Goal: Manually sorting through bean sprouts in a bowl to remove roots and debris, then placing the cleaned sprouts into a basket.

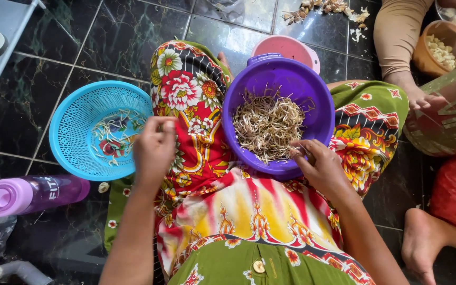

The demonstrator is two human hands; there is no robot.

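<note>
Two hands work over the lap: the right hand (320, 166) pinches sprouts at the purple bowl (312, 92) rim, the left hand (154, 148) closes on one beside the blue basket (69, 113); best picking few strands, judging by the tangle

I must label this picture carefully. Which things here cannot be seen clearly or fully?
Head view only:
- Left hand: fingertips curl inward, so anything pinched is hidden.
- Right hand: fingertips are buried among sprouts in the purple bowl.
- Pink bowl: mostly behind the purple bowl.
- Purple bottle: cut by the left edge.
</note>
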